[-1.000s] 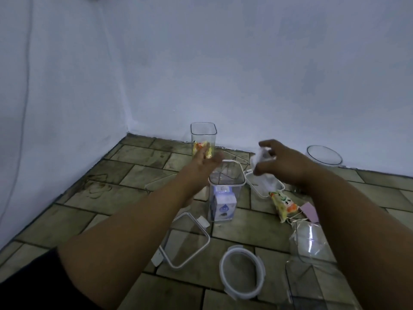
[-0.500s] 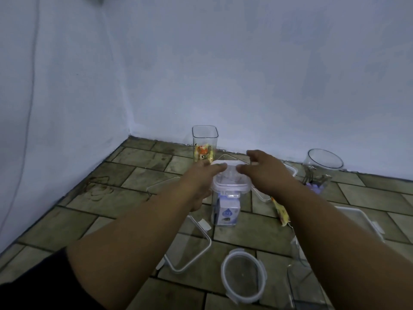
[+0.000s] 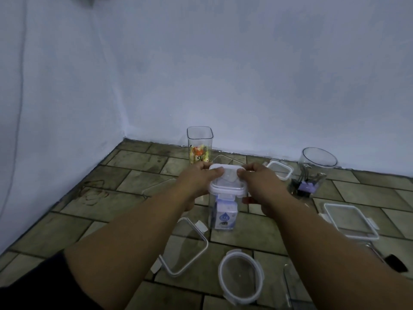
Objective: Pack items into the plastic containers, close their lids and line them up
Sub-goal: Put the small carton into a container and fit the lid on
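A clear square container (image 3: 223, 214) stands on the tiled floor with a white and blue box inside it. A white-rimmed lid (image 3: 228, 181) sits on its top. My left hand (image 3: 199, 177) grips the lid's left side, thumb on top. My right hand (image 3: 259, 182) grips the lid's right side in the same way. Behind stands a tall open container (image 3: 200, 144) with colourful packets in its bottom.
A round clear container (image 3: 312, 171) with binder clips stands at the right by the wall. Loose lids lie about: a small one (image 3: 279, 170), a square one (image 3: 350, 220), a rectangular one (image 3: 187, 247) and a round one (image 3: 240, 276). Walls close the left and back.
My right hand brought the lid over from the right and set it on the container. Both hands have closed in on the lid's sides and now grip it.
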